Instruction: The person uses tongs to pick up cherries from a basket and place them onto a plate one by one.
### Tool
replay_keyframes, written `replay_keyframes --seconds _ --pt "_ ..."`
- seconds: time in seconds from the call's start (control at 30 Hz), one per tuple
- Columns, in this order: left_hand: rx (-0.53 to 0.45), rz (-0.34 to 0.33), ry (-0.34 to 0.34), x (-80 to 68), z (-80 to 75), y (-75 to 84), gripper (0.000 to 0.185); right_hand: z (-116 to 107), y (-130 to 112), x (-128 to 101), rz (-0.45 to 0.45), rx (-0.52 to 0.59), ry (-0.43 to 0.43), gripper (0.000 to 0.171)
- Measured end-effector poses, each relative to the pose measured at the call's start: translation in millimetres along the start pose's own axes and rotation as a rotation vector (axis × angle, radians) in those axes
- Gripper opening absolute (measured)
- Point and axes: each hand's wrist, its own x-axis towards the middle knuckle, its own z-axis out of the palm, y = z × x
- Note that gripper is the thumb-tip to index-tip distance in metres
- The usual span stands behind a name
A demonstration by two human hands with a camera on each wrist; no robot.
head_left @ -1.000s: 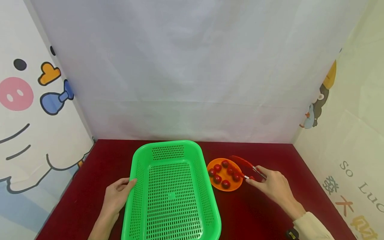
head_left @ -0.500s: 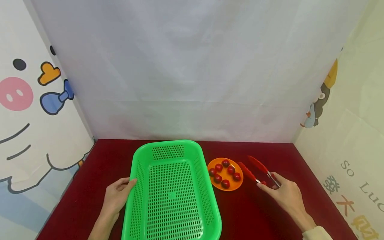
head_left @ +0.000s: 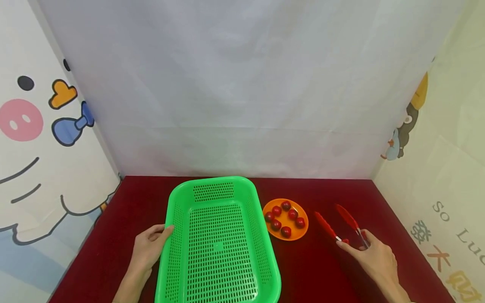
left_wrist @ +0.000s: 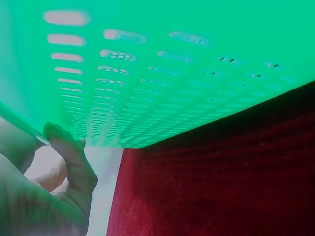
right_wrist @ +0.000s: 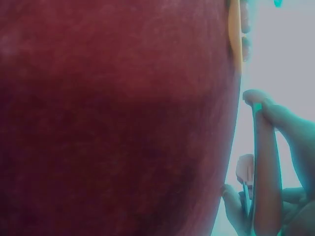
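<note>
Right hand [head_left: 373,256] w/ the red tongs [head_left: 341,225] has pulled back off the orange plate [head_left: 285,219] toward the desk's right side; tongs are now well apart from the plate, tips spread, nothing between them. Fingers pinch the tongs at the handle end. Six small red fruits [head_left: 285,216] sit on the plate, none in the green basket [head_left: 217,244], so no fruit was picked up on that pass. Likely a re-grip or reset before another go.

Left hand [head_left: 149,248] hasn't moved: thumb over the basket's left rim, fingers curled under it, as the left wrist view shows at the fingers [left_wrist: 74,162].

Room: basket sits mid-desk, just beside the plate. Bare red desk [head_left: 310,269] lies between plate and right hand, w/ a clear lane back to the fruits. Right wall is near the tongs, so little room to swing outward.
</note>
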Motion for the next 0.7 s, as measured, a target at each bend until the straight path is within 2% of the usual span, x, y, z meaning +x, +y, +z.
replay_keyframes --seconds 0.2,0.43,0.7 --pt "-0.006 -0.004 0.003 0.0 -1.5 0.3 0.064 3 5 -4 0.042 -0.027 -0.014 0.073" --pt "-0.004 -0.007 0.003 -0.7 -1.5 -0.2 0.064 3 11 -4 0.077 -0.054 -0.093 0.097" --pt "0.024 0.004 -0.004 0.1 -0.9 1.2 0.061 5 17 -4 0.100 -0.054 -0.127 0.106"
